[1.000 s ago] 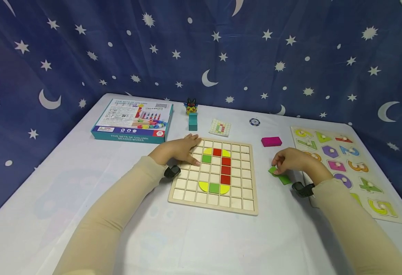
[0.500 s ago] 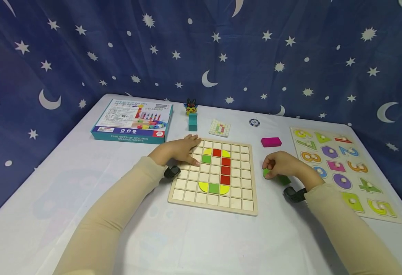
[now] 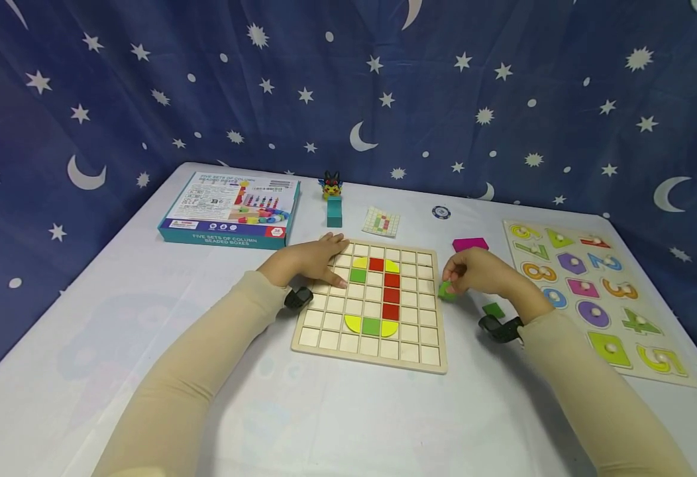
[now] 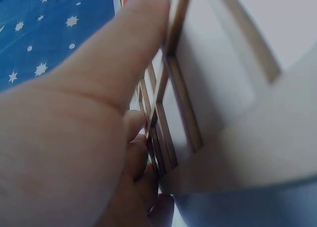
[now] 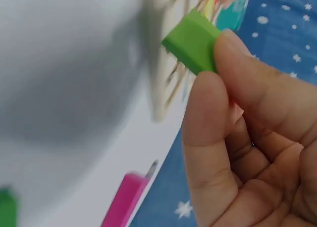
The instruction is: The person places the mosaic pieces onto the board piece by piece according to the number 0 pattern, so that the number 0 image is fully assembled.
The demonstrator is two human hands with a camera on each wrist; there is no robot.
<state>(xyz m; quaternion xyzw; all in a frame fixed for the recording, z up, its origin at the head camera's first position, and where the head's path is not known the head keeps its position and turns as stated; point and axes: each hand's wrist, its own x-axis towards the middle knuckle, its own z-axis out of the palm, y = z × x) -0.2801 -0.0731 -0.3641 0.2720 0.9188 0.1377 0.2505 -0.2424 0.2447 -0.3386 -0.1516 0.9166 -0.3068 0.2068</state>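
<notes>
My right hand pinches a green square tile between thumb and a fingertip, at the right edge of the wooden grid board. My left hand lies with fingers spread on the board's upper left edge; the left wrist view shows its thumb along the grid. Set in the board are red tiles, green tiles and yellow rounded pieces, forming part of a ring. A second green tile lies on the table under my right wrist.
Behind the board lie a small pattern card, a teal block, a toy figure and a poker chip. A boxed bead set stands back left. A magenta block and a number puzzle board are on the right.
My right hand has picked up one of the two green tiles and carried it left to the board's edge. The other tile stays on the table. My left hand has not moved.
</notes>
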